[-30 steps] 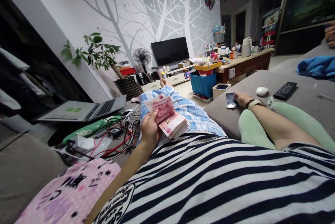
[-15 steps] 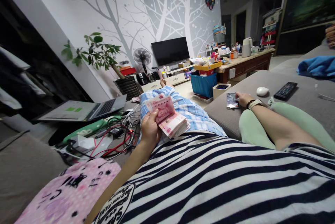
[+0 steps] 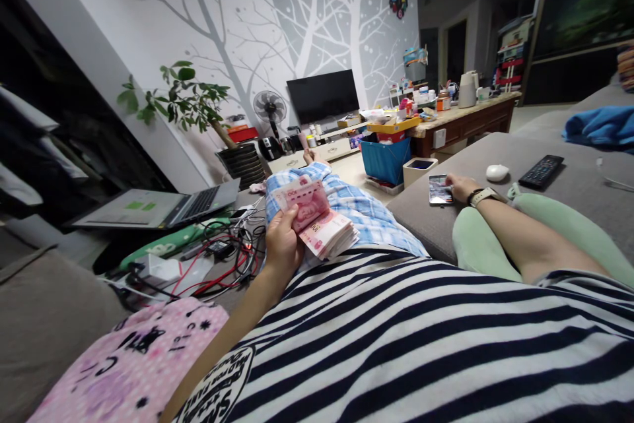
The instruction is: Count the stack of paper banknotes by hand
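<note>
A folded stack of pink 100 banknotes (image 3: pixel 329 231) rests over my lap, its notes fanned at the lower end and bent upright at the upper end. My left hand (image 3: pixel 284 238) is closed around the fold, thumb pressed on the front notes. On the grey sofa to the right lies a smartphone (image 3: pixel 438 191) with its screen lit. My right hand (image 3: pixel 463 189) reaches to it from the right, an outstretched fingertip on the screen; its other fingers are partly hidden. Under that forearm is a light green cushion (image 3: pixel 478 245).
A white mouse-like object (image 3: pixel 496 173) and a black remote control (image 3: pixel 541 171) lie right of the phone. On the left are a laptop (image 3: pixel 143 206), tangled cables (image 3: pixel 232 255) and a pink cushion (image 3: pixel 143 357). A blue bin (image 3: pixel 384 160) stands beyond the sofa.
</note>
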Demonstrator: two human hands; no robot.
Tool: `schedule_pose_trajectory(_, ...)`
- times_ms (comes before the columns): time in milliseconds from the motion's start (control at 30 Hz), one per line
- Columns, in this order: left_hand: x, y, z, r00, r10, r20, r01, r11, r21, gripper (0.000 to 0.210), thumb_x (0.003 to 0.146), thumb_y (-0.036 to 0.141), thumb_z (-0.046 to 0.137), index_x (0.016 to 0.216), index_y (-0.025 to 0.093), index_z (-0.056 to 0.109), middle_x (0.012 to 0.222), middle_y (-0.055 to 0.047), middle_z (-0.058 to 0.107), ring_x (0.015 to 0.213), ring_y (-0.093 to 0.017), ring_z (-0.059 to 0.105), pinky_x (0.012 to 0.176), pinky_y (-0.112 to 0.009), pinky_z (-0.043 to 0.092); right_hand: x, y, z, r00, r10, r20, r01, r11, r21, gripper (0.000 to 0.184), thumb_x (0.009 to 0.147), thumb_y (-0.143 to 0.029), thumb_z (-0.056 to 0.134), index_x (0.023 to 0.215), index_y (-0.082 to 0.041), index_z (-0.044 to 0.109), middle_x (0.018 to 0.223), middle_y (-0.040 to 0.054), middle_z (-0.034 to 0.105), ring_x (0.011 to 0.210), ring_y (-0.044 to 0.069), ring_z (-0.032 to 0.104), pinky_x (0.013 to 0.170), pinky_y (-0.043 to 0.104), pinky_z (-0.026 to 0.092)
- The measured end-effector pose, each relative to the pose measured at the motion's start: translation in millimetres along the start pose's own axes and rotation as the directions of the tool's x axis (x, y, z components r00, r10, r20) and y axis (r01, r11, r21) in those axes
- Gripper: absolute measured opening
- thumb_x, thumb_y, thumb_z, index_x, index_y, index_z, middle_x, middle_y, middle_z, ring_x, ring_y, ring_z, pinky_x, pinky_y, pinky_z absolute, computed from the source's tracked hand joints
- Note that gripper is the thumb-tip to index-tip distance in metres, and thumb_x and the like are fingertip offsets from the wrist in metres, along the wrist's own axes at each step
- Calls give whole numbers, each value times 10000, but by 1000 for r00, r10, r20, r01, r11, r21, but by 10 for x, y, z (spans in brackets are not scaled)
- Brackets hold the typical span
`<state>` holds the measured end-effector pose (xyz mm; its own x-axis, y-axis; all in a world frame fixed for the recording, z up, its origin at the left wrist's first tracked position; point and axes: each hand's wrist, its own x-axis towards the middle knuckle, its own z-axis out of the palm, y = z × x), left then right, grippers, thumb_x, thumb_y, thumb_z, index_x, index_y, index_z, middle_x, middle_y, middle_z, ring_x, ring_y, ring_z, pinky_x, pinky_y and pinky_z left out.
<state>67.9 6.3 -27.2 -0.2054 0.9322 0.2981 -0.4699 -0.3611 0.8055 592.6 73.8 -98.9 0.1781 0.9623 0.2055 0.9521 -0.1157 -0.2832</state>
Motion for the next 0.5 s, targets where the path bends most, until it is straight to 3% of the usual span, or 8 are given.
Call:
schedule_pose_trajectory(67,-5,16,4,1000,-2,4,2,1000,2,293,815,300,1039,956,257,786,1048,-134,957,1254,-456,969,1182,-640,809,-2,2,-1,998,63,11,-63,998,-9,268,1135,-153,631,1349,-260,753,1453,220,934,1223,359,805,1110,455,582)
schedule_pose_trajectory(233,3,40,-18,1000,-11,16,11,1000,21,247,862,287,1015,985,252,804,1100,-152,967,1304,-477,957,1210,-656,796,-16,-17,-8,996,83,39,-83,996,9,310,1147,-129,550,1369,-230,741,1608,249,893,1324,367,805,1178,469,574)
schedule_pose_trajectory(400,0,33,-6,1000,-3,7,2,1000,18,284,848,298,1025,994,259,784,1076,-124,963,1294,-455,963,1206,-643,800,-122,-53,-41,997,40,65,-44,998,50,346,1101,-173,581,1320,-357,775,1511,98,922,1380,350,793,1225,444,579)
schedule_pose_trajectory(500,-14,29,21,1000,-2,-17,2,1000,-2,294,821,288,1013,983,251,770,1041,-118,957,1228,-444,979,1167,-636,816,-198,-112,-60,996,52,68,-59,992,113,347,1055,-214,638,1264,-433,808,1544,70,917,1405,351,783,1261,443,560)
